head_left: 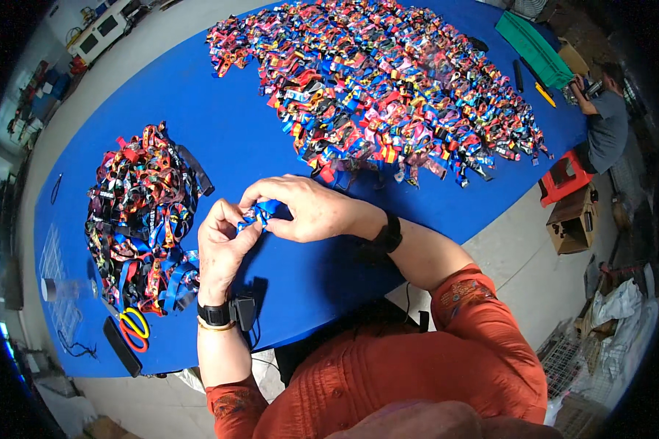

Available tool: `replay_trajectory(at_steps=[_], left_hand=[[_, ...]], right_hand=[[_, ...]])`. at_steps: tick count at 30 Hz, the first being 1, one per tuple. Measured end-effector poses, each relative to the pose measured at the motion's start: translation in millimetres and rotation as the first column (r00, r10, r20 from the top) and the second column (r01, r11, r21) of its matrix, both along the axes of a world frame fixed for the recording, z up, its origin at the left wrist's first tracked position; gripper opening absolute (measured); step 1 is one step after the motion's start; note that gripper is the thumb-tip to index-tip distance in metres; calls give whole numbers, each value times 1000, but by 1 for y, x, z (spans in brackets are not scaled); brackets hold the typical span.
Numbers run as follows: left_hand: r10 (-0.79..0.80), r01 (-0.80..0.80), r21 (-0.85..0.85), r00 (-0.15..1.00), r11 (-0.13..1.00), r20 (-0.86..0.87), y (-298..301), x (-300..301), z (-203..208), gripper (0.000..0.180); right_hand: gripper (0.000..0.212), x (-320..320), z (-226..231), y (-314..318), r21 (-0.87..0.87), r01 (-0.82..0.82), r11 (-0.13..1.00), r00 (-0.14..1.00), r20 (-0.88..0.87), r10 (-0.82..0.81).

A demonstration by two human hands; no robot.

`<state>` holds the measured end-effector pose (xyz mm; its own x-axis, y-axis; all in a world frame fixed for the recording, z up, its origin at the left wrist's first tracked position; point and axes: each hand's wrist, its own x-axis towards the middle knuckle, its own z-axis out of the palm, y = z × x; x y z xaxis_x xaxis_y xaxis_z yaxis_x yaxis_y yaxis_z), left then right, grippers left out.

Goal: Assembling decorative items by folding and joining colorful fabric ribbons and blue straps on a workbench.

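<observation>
Over the blue table, my left hand [225, 245] and my right hand [311, 210] meet and pinch a short blue printed fabric strap [269, 208] between thumbs and fingers. Part of the strap is hidden behind the fingertips. Just left of my left hand lies a tangled heap of long printed straps [143, 212] in red, black and blue. Beyond my right hand, a wide pile of short looped strap pieces [388, 95] in many colours spreads over the far part of the table.
Scissors with red and yellow handles [135, 329] lie beside a flat black object [122, 347] at the near left. A clear cylindrical container [49, 290] is farther left. At the far right are a green crate [534, 53], a yellow tool [545, 95], a red stool [566, 179] and a seated person [608, 121].
</observation>
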<state>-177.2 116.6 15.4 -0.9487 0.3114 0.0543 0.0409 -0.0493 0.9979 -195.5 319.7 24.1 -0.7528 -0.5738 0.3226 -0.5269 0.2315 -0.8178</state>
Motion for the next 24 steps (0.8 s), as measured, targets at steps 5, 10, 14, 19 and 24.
replay_trajectory(at_steps=[5,10,14,19,24], left_hand=[[41,-42,-8,998,999,-44,3,1,-1,24],[99,-102,-21,990,995,-100,5,0,-4,24],[124,-126,-4,983,992,-132,5,-1,-9,24],[155,-162,-26,972,986,-176,4,-2,-9,24],[181,-184,2,967,983,-181,-1,-2,-6,23]], right_hand=[[40,0,-2,-2,-5,8,1000,993,114,-7],[42,4,8,-2,-24,12,1000,958,286,-5],[45,0,-5,-4,-104,23,994,949,316,11],[40,-3,-24,-12,-322,-2,947,918,374,129],[26,-1,-13,-11,-463,48,885,784,566,254]])
